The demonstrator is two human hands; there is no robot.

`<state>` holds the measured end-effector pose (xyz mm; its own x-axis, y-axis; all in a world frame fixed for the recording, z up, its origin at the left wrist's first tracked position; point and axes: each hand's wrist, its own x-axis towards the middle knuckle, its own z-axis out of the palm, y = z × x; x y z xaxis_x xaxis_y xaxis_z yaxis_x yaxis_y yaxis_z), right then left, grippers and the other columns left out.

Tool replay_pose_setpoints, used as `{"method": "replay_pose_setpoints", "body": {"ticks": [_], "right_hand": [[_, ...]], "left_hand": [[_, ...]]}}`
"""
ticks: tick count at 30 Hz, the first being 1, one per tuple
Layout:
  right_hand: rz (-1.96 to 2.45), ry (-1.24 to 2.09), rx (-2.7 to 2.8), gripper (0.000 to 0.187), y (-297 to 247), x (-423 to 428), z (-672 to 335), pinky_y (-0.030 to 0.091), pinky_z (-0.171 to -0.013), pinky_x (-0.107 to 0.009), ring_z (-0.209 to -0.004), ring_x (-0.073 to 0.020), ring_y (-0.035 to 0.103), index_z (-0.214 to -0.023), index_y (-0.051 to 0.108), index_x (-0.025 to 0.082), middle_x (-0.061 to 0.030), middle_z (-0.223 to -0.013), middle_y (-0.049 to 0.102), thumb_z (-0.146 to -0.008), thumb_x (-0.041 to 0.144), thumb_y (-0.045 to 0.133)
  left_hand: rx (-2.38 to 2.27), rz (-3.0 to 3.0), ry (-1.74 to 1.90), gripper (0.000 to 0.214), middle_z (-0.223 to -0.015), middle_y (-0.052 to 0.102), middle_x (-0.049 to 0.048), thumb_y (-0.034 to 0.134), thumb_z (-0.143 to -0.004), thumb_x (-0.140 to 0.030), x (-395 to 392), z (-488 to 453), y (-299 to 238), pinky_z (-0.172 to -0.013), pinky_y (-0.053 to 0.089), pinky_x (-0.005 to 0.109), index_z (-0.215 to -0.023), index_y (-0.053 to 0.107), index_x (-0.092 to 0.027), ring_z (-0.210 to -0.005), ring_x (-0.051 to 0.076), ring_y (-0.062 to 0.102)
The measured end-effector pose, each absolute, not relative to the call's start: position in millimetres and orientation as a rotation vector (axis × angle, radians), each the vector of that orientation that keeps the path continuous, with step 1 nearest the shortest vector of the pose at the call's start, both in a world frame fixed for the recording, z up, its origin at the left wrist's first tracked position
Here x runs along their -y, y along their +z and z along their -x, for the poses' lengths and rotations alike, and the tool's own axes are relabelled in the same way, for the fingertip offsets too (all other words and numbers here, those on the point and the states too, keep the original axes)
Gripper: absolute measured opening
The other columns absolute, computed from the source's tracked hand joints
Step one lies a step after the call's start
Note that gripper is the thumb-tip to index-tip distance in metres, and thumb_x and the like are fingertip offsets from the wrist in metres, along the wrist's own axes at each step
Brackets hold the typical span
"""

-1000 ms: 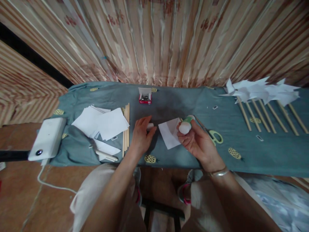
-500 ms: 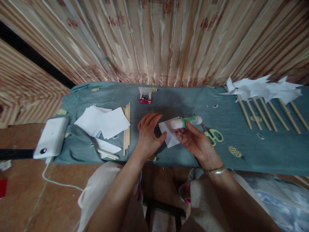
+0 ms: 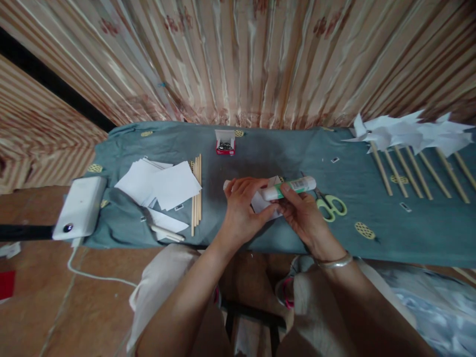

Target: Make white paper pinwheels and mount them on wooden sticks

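My right hand (image 3: 305,218) grips a white and green glue stick (image 3: 293,187), held level just above the teal cloth-covered table (image 3: 260,153). The fingers of my left hand (image 3: 241,210) are curled round the stick's left end, and a small white bit (image 3: 225,185) pokes out past them. Under both hands lies a small white paper piece (image 3: 259,203), mostly hidden. Green-handled scissors (image 3: 330,206) lie just right of my right hand.
A stack of white paper squares (image 3: 159,183) and a bundle of wooden sticks (image 3: 196,196) lie to the left. A small red open box (image 3: 224,144) stands at the back. Paper pinwheels on sticks (image 3: 405,136) lie at the right, and a white device (image 3: 80,208) sits at the left edge.
My left hand rose from the table and closed on the glue stick's left end. My right hand turned the stick from end-on to level.
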<state>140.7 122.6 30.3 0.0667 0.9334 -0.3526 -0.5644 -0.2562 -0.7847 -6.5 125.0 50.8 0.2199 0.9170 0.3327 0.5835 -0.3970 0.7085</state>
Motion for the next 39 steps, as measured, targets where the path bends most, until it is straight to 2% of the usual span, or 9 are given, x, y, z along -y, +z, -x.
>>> {"method": "replay_pose_setpoints", "body": {"ticks": [4, 9, 12, 18, 21, 24, 28, 32, 39], "right_hand": [[1.075, 1.505, 0.500, 0.032, 34, -121, -140, 0.057, -0.052, -0.015, -0.057, -0.0082, 0.064, -0.074, 0.070, 0.021, 0.0042, -0.069, 0.071, -0.056, 0.039, 0.089], [1.000, 1.613, 0.573, 0.035, 41, -118, -146, 0.057, -0.059, -0.015, -0.063, -0.0077, 0.066, -0.090, 0.073, 0.024, 0.0042, -0.078, 0.073, -0.060, 0.032, 0.088], [0.988, 1.655, 0.587, 0.032, 43, -117, -148, 0.057, -0.062, -0.016, -0.064, -0.0080, 0.066, -0.088, 0.074, 0.025, 0.0041, -0.078, 0.074, -0.059, 0.028, 0.088], [1.086, 1.486, 0.637, 0.029, 39, -122, -155, 0.054, -0.053, -0.017, -0.055, -0.0078, 0.061, -0.071, 0.073, 0.020, 0.0027, -0.066, 0.070, -0.056, 0.037, 0.090], [1.139, 1.365, 0.665, 0.028, 39, -124, -164, 0.050, -0.050, -0.016, -0.052, -0.0070, 0.058, -0.068, 0.071, 0.019, 0.0029, -0.060, 0.066, -0.060, 0.040, 0.087], [1.142, 1.272, 0.706, 0.024, 39, -125, -171, 0.049, -0.052, -0.017, -0.052, -0.0066, 0.055, -0.072, 0.070, 0.021, 0.0050, -0.060, 0.062, -0.064, 0.039, 0.085], [1.198, 1.195, 0.886, 0.025, 34, -126, -174, 0.050, -0.059, -0.022, -0.058, -0.0085, 0.057, -0.076, 0.067, 0.024, 0.0056, -0.066, 0.062, -0.064, 0.038, 0.084], [1.308, 1.061, 1.163, 0.023, 29, -123, -174, 0.049, -0.061, -0.028, -0.062, -0.0128, 0.059, -0.082, 0.063, 0.023, 0.0031, -0.071, 0.064, -0.074, 0.041, 0.076], [1.568, 0.655, 1.645, 0.027, 30, -118, -175, 0.051, -0.071, -0.036, -0.079, -0.0217, 0.065, -0.091, 0.061, 0.021, -0.0049, -0.087, 0.069, -0.081, 0.046, 0.068]], "left_hand": [[-1.376, -1.998, 1.036, 0.022, -0.100, 0.071, 0.0028, 0.073, -0.077, -0.024, -126, 5, 50, -0.098, 0.039, 0.038, -0.098, 0.067, -0.022, -0.100, 0.022, 0.061], [-1.334, -1.851, 1.092, 0.018, -0.097, 0.071, 0.0038, 0.071, -0.079, -0.027, -127, 7, 47, -0.090, 0.045, 0.035, -0.096, 0.068, -0.021, -0.092, 0.020, 0.063], [-1.327, -1.908, 1.110, 0.017, -0.095, 0.072, 0.0037, 0.068, -0.082, -0.029, -127, 8, 47, -0.090, 0.044, 0.035, -0.097, 0.069, -0.020, -0.091, 0.020, 0.063], [-1.371, -2.185, 1.091, 0.042, -0.117, 0.065, 0.0102, 0.060, -0.087, -0.041, -122, 16, 47, -0.102, 0.035, 0.044, -0.121, 0.058, -0.016, -0.113, 0.025, 0.055], [-1.319, -2.350, 1.023, 0.037, -0.119, 0.063, 0.0136, 0.053, -0.092, -0.034, -112, 19, 44, -0.101, 0.038, 0.044, -0.122, 0.056, -0.013, -0.116, 0.026, 0.052], [-1.206, -2.442, 0.886, 0.034, -0.120, 0.063, 0.0142, 0.048, -0.094, -0.030, -99, 20, 38, -0.102, 0.040, 0.043, -0.122, 0.056, -0.011, -0.118, 0.026, 0.052], [-1.139, -2.491, 0.705, 0.048, -0.138, 0.052, 0.0192, 0.056, -0.091, -0.038, -91, 15, 26, -0.108, 0.037, 0.049, -0.129, 0.052, -0.009, -0.133, 0.031, 0.041], [-1.171, -2.495, 0.586, 0.057, -0.148, 0.040, 0.0239, 0.060, -0.086, -0.047, -93, 12, 16, -0.109, 0.033, 0.059, -0.132, 0.052, -0.013, -0.142, 0.037, 0.030], [-1.204, -2.501, 0.532, 0.056, -0.148, 0.040, 0.0243, 0.062, -0.085, -0.047, -93, 10, 14, -0.110, 0.031, 0.058, -0.130, 0.054, -0.015, -0.142, 0.038, 0.030]]}}
